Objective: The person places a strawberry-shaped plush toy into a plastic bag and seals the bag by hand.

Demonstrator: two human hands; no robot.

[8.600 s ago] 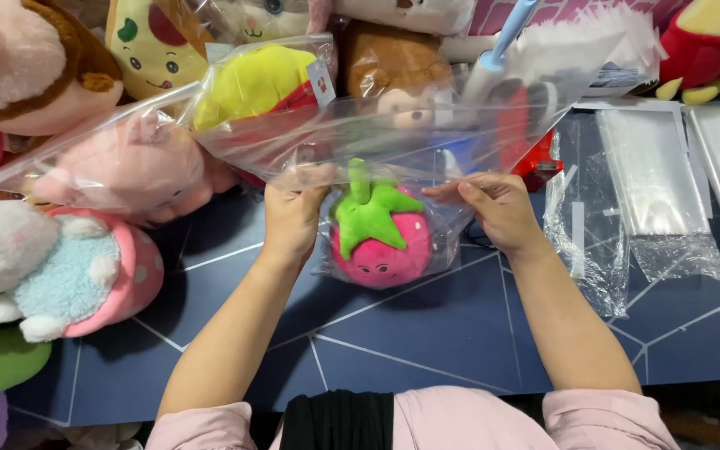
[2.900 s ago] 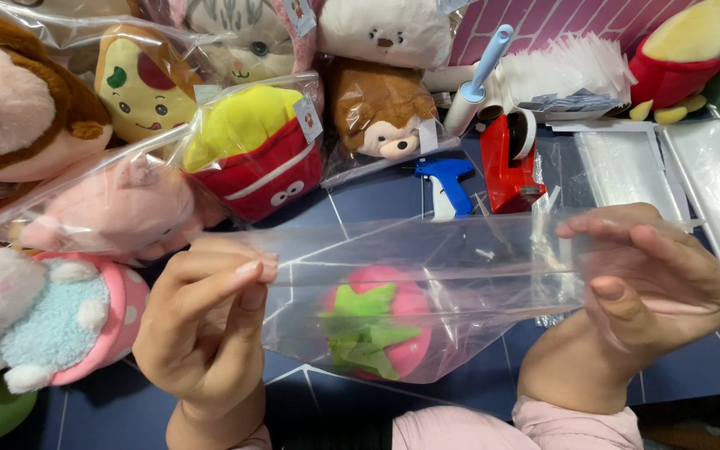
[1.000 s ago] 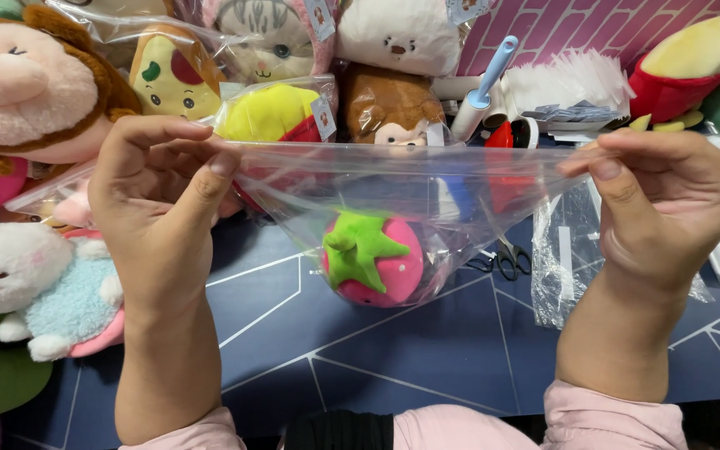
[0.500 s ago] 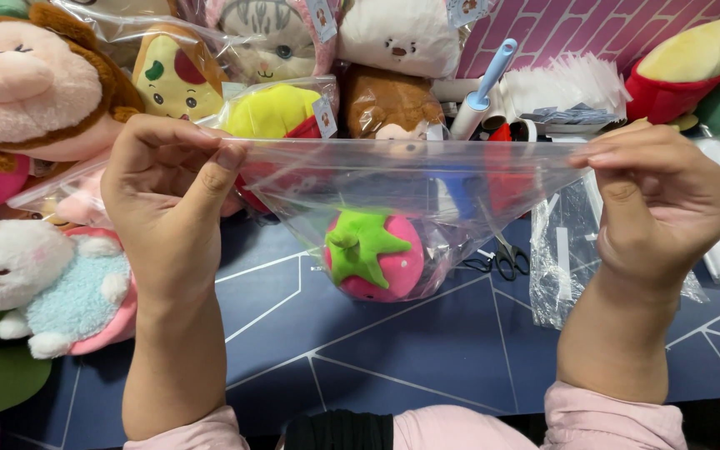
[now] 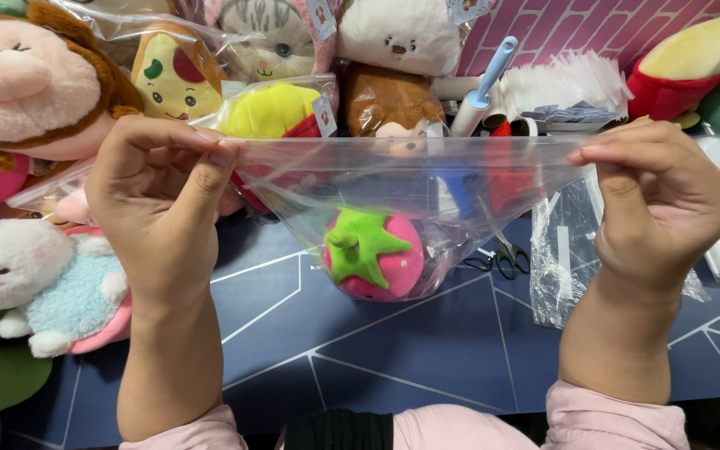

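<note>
Left hand (image 5: 160, 208) pinches bag (image 5: 410, 179) top corner, right hand (image 5: 660, 208) pinches other; I pull apart, edge taut. Strawberry plush (image 5: 374, 254) sags at bag bottom, above mat (image 5: 393, 358).

The clear bag (image 5: 427, 179) is thin glossy plastic film, see-through with a few shiny creases, pulled smooth along its top edge between the fingers (image 5: 210, 167). Inside, the strawberry plush (image 5: 374, 254) is soft fuzzy cloth, pink body with a matt green felt-like leaf top. The worktop (image 5: 377, 350) looks like a smooth matt dark blue mat with thin pale lines. On the left, the bunny plush (image 5: 10, 267) is fluffy long-pile fabric (the blue part looks nubbly, almost terry). Far back, more plush toys (image 5: 277, 108) sit in shiny crinkly plastic wrap. The scissors (image 5: 506, 254) have black plastic handles.
</note>
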